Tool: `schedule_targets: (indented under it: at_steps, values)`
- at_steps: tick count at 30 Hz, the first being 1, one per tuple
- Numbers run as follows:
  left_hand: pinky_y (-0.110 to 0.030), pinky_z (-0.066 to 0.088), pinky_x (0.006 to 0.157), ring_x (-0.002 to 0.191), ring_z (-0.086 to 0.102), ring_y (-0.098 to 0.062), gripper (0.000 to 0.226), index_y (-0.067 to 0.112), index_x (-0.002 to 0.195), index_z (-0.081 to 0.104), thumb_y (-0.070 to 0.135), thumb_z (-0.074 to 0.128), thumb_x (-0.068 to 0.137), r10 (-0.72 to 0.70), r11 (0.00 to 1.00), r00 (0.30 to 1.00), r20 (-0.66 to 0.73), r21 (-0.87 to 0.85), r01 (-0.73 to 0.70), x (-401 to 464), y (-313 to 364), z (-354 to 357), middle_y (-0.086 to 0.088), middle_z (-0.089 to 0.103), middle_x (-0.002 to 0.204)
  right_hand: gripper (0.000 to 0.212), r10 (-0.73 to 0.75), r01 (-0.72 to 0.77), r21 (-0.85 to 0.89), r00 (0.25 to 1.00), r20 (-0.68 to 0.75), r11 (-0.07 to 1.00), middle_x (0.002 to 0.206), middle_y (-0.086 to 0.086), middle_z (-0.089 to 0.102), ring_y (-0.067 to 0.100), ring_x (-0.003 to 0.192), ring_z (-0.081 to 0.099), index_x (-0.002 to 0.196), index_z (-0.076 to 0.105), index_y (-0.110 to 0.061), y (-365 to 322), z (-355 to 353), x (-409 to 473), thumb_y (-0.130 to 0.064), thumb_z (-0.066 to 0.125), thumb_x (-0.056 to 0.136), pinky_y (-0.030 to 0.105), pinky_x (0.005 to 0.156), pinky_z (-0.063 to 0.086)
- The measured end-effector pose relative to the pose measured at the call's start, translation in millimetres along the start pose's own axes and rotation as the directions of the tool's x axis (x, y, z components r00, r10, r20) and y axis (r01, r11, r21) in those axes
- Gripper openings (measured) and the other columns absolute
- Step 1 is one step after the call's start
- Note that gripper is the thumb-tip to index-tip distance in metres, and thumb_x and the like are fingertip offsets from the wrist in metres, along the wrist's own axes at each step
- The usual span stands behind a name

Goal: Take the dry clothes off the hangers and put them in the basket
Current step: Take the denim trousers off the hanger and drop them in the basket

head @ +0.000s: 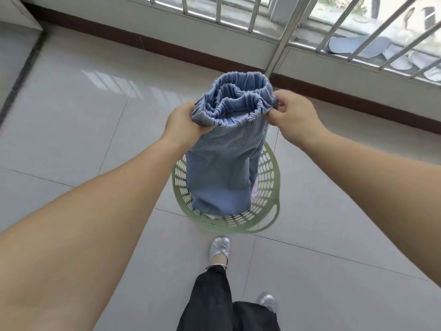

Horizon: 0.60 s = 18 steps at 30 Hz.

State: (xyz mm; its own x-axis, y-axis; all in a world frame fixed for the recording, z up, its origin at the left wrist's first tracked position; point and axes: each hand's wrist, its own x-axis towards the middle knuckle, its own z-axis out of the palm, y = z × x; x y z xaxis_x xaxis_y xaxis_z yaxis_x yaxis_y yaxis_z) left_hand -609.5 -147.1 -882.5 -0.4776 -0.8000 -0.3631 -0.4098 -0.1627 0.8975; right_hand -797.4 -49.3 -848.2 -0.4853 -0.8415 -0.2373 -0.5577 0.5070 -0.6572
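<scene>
Light blue denim trousers (222, 163), elastic waistband: held by left hand (183, 123) and right hand (293, 120), fingers curled on waistband, legs hanging into round pale green perforated plastic basket (269, 187) on grey tiled floor (71, 115).

Bright daylight reaches me through the barred metal window grille (334, 27) at one o'clock, where the outside view is nearly washed out. The glossy pale grey tiled floor (78, 130) throws back a soft striped glare patch at ten o'clock. Shadows are faint and diffuse; I see a weak one beside the pale green perforated plastic basket (267, 187). Straight lines bow towards the edges from the wide lens, both forearms look stretched, and the whole picture is slightly soft, more so at the corners.
</scene>
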Motion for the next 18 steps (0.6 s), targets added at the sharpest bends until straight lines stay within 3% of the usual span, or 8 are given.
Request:
schedule_targets:
  at_steps: [5,8,10,12,13,15,18]
  values:
    - [-0.034,0.047,0.092,0.101,0.057,-0.022,0.037,0.004,0.109,0.062,-0.002,0.073,0.074,0.039,0.98,0.991,0.13,0.187,-0.063,16,-65,10,-0.009,0.063,0.105,0.012,0.004,0.001,-0.079,0.998,0.065,0.997,0.093,0.015,0.066,0.032,0.091,0.061,0.092,0.065,-0.004,48,49,-3,-0.01,0.06,0.084,0.043,0.08,0.048]
    - [-0.026,0.04,0.083,0.101,0.053,-0.021,0.027,0.008,0.104,0.064,0.002,0.067,0.078,0.079,0.883,0.973,0.217,0.438,-0.17,17,-106,13,-0.006,0.059,0.106,0.019,-0.003,0.014,-0.077,0.991,0.134,0.997,0.098,0.012,0.062,0.025,0.095,0.055,0.101,0.067,-0.006,72,77,-15,-0.004,0.059,0.084,0.026,0.08,0.039]
    - [-0.03,0.042,0.087,0.109,0.051,-0.024,0.029,0.009,0.107,0.061,0.001,0.062,0.079,0.04,0.826,0.955,0.294,0.528,-0.197,13,-136,16,-0.005,0.057,0.112,0.026,0.005,0.021,-0.13,0.98,0.197,0.991,0.108,0.013,0.059,0.026,0.105,0.052,0.11,0.065,-0.006,92,96,-24,-0.002,0.059,0.085,0.022,0.084,0.033]
    - [-0.036,0.036,0.103,0.131,0.036,-0.028,0.055,0.014,0.131,0.048,-0.004,0.055,0.079,-0.113,0.747,0.916,0.385,0.64,-0.177,2,-159,20,-0.01,0.041,0.139,0.038,0.072,-0.008,-0.193,0.942,0.327,0.981,0.13,0.011,0.05,0.025,0.122,0.046,0.126,0.056,-0.009,110,113,-36,-0.001,0.055,0.088,0.024,0.097,0.032]
    - [-0.039,0.029,0.111,0.141,0.021,-0.027,0.072,0.019,0.143,0.032,-0.008,0.05,0.08,-0.244,0.654,0.882,0.403,0.74,-0.157,-4,-169,23,-0.01,0.022,0.152,0.046,0.134,-0.027,-0.258,0.903,0.408,0.966,0.141,0.009,0.04,0.023,0.129,0.04,0.134,0.049,-0.012,119,122,-42,0.0,0.052,0.089,0.026,0.103,0.029]
    - [-0.045,0.017,0.116,0.146,-0.004,-0.026,0.087,0.027,0.15,0.004,-0.012,0.04,0.081,-0.457,0.443,0.82,0.344,0.888,-0.125,-19,-175,27,-0.006,-0.008,0.158,0.056,0.245,-0.025,-0.393,0.818,0.521,0.919,0.152,0.006,0.025,0.023,0.136,0.033,0.143,0.035,-0.018,130,132,-54,0.0,0.048,0.091,0.03,0.106,0.03]
    - [-0.05,0.011,0.116,0.145,-0.012,-0.025,0.09,0.03,0.148,-0.007,-0.014,0.031,0.081,-0.542,0.384,0.775,0.325,0.916,-0.116,-39,-169,39,-0.004,-0.015,0.157,0.053,0.302,-0.012,-0.457,0.767,0.567,0.889,0.148,0.008,0.029,0.027,0.132,0.037,0.141,0.037,-0.016,131,135,-69,-0.003,0.047,0.091,0.034,0.104,0.036]
